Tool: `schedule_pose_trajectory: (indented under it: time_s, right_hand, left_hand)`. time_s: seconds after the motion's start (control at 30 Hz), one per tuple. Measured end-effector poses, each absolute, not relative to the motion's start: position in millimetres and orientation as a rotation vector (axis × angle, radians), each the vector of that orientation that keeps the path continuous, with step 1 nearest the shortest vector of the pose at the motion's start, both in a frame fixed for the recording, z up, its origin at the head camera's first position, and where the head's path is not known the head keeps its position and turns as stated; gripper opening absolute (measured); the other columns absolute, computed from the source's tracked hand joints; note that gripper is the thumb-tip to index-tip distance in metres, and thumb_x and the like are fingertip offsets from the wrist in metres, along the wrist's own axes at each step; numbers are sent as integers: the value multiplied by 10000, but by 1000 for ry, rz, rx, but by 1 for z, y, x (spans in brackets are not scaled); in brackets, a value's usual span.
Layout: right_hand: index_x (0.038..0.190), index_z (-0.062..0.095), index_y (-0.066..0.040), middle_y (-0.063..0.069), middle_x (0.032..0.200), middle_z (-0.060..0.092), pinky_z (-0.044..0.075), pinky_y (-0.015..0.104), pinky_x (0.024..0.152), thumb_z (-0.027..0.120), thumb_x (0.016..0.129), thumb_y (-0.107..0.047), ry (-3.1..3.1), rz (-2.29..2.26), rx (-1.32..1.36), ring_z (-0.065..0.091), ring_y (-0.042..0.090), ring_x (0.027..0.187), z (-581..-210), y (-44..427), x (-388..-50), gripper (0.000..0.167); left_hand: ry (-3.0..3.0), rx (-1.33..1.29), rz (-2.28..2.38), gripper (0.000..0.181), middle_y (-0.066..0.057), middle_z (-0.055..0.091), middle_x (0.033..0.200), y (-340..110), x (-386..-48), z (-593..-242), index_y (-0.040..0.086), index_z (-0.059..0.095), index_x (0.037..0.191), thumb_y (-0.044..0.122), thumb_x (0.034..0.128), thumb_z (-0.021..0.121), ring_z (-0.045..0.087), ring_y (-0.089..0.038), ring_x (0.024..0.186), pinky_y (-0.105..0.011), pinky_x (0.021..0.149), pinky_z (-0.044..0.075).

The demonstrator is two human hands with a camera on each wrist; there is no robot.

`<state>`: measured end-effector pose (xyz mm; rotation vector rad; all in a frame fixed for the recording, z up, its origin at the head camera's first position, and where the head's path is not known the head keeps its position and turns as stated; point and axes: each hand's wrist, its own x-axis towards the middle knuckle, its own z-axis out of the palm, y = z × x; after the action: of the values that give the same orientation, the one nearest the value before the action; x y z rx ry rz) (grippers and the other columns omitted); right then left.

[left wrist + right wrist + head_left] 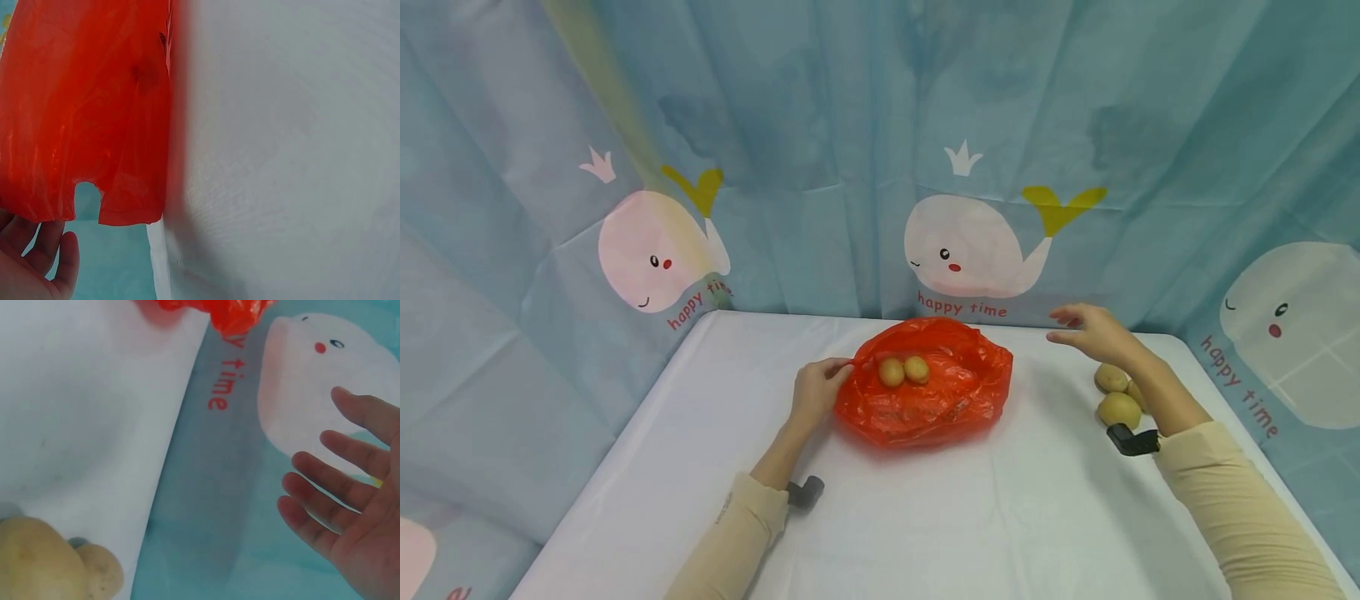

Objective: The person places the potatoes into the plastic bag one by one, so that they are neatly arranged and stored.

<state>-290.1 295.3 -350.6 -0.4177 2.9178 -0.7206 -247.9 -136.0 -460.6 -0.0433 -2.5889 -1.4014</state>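
A red plastic bag [925, 408] lies spread on the table, with two small potatoes [892, 372] side by side on it or in its mouth; I cannot tell which. My left hand [815, 392] pinches the bag's left edge. In the left wrist view the fingers of the left hand [37, 256] are at the edge of the bag [94, 112]. Raised over the table's far right part, my right hand [1093, 333] holds nothing, its fingers spread, as the right hand [356, 487] shows in the right wrist view.
Several potatoes [1118, 411] sit together at the right side of the white table [910, 525], beside my right forearm; some also show in the right wrist view [37, 562]. Blue curtains [865, 108] with whale prints hang behind and at both sides.
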Motion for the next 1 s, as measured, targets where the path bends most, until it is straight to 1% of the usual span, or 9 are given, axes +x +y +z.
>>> schedule_pose_trajectory:
  time_s: [0.23,0.4,0.5,0.73,1.0]
  right_hand:
    - [1324,509,77,309,1278,554,513,559,915,623,947,-346,2913,-680,-404,524,434,1134,-356,306,-294,578]
    - [1323,504,87,321,1276,555,502,557,907,600,962,-350,2916,-669,-379,528,439,1132,-360,316,-298,575]
    - [1322,505,85,323,1256,565,499,566,907,587,968,-361,2927,-692,-346,539,452,1132,-362,323,-300,575]
    - [1308,515,82,312,1192,590,503,548,878,592,965,-360,2941,-704,-308,566,432,1088,-366,333,-305,565]
    - [1303,499,98,334,1196,572,517,533,855,566,977,-359,2943,-725,-237,559,448,1074,-377,345,-305,566]
  left_hand:
    - [-2591,-49,-1401,251,-113,739,1085,-137,-248,-461,55,726,1125,209,945,642,669,-276,1058,-415,941,559]
    - [-2589,-52,-1396,252,-111,738,1089,-137,-248,-459,56,725,1123,216,945,643,670,-274,1066,-410,942,558]
    - [-2586,-59,-1383,253,-118,738,1086,-137,-248,-458,47,723,1124,208,946,641,671,-279,1062,-418,942,557]
    - [-2586,-55,-1369,244,-116,742,1072,-136,-247,-457,45,727,1115,197,942,646,676,-274,1045,-417,935,561]
    - [-2602,-46,-1369,255,-110,739,1085,-137,-247,-460,57,722,1132,210,945,644,671,-266,1042,-411,938,561]
